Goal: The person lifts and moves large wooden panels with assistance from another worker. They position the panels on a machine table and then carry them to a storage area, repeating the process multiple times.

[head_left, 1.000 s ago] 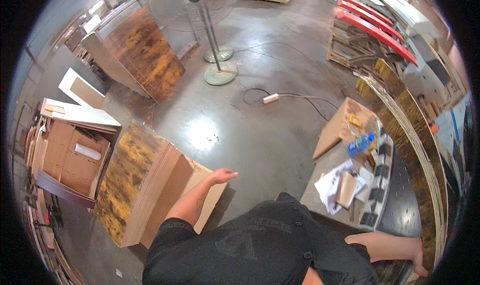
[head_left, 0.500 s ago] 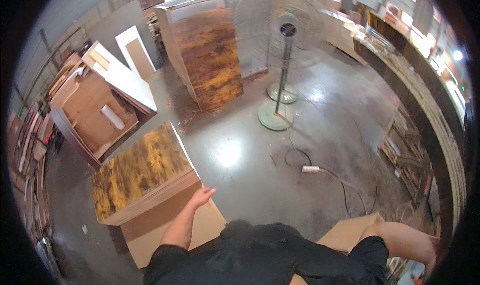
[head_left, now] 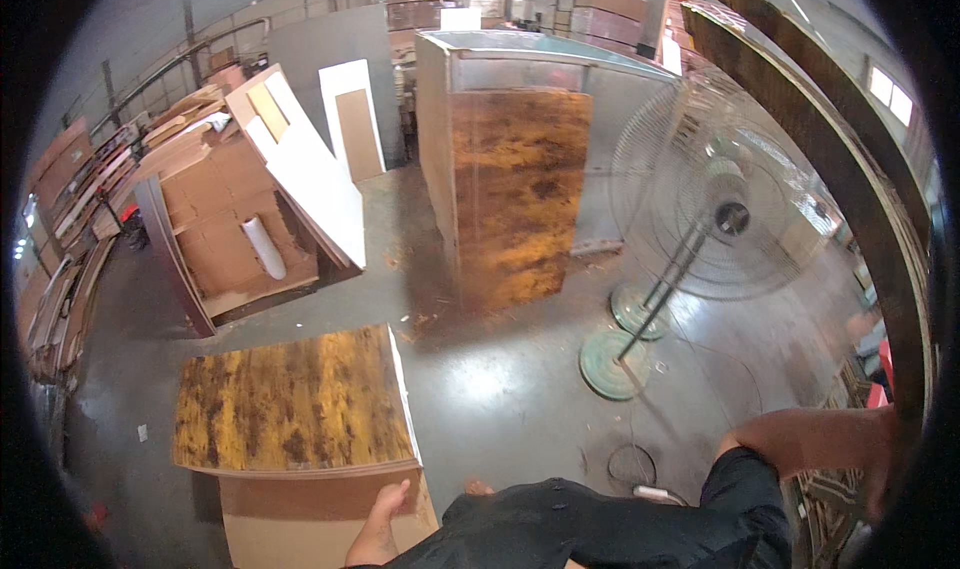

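My left hand [head_left: 392,495] hangs at the lower middle, fingers loosely bent and nothing in them. Behind it in view is a low stack of boards [head_left: 300,404] with a mottled yellow-brown wood-grain top, and a plain tan sheet [head_left: 275,524] shows in front of that stack. On the right my arm is bent out sideways, and my right hand [head_left: 876,474] is at the lower end of long dark-faced boards [head_left: 815,119] with pale edges. These boards rise past my right side; shadow hides most of the fingers around them.
Ahead stands a tall panel stack [head_left: 520,199] with a wood-grain face. Right of it is a pedestal fan [head_left: 732,216] on a round green base [head_left: 612,365]. Leaning boards [head_left: 320,194] and a brown carton [head_left: 205,229] stand left. A cable [head_left: 632,464] lies on the floor.
My view has lifted and turned left, so the stacks and fan sit lower and farther right. The long boards stay beside me, their far ends higher. My left hand has dropped lower in view.
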A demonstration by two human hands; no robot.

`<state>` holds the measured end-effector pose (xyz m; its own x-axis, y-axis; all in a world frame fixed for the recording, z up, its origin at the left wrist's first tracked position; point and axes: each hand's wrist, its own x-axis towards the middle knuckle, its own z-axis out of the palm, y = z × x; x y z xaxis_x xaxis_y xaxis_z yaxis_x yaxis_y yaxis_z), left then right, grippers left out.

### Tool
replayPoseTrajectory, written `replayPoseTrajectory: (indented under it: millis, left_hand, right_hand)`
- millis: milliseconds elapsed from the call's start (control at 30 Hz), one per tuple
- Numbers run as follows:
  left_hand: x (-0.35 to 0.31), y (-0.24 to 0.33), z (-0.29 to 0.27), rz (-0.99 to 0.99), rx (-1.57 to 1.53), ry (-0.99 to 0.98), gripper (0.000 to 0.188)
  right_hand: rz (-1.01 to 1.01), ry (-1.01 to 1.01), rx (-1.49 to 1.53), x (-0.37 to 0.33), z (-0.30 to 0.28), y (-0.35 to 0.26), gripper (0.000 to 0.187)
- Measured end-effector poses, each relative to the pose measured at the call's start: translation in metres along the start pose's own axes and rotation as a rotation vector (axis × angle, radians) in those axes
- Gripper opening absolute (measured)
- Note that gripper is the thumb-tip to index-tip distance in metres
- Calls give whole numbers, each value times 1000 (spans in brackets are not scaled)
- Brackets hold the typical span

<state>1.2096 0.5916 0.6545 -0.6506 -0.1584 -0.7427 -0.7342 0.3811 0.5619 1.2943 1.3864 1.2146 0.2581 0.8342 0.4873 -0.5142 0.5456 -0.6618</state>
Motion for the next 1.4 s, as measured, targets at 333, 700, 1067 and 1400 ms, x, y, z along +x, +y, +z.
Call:
replayPoseTrajectory:
  millis: [333,700,1067,1400]
  left_hand:
    - [68,254,-58,226,-708,142,56]
    - [98,430,-91,367,-1058,594,65]
    - [111,268,121,-113,-797,387,42]
    - [7,276,218,-224,-1185,582,38]
  right_hand:
    - [81,-449,93,-92,486,200,59]
    - [-368,-1273,-57,-409,1155,240,59]
    - [275,-2607,212,-943,717,398,67]
    - [-745,-3473,240,-884,301,572,41]
